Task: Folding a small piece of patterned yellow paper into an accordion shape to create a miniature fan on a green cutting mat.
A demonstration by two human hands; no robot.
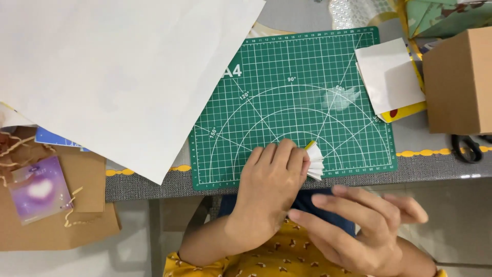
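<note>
L hand [269, 192] rests palm-down on the near edge of the green cutting mat [287, 77], fingers [287, 156] curled & closed over a small folded white paper piece [315, 161] w/ a yellow edge; the pleats stick out to the right of the knuckles. R hand [361, 231] hangs just below it, off the tabletop [410, 172], blurred, fingers loosely spread, nothing in them, not touching the paper.

Around: big white sheet [118, 77] covers the upper left & overlaps the mat's left corner. White card on yellow paper [389, 77] lies over the mat's right edge, brown cardboard box [458, 82] beside it. Black scissors [469, 146] near the box, partly hidden. Far left: brown envelope [51, 225] w/ a purple card [38, 190] on top & paper shreds.
</note>
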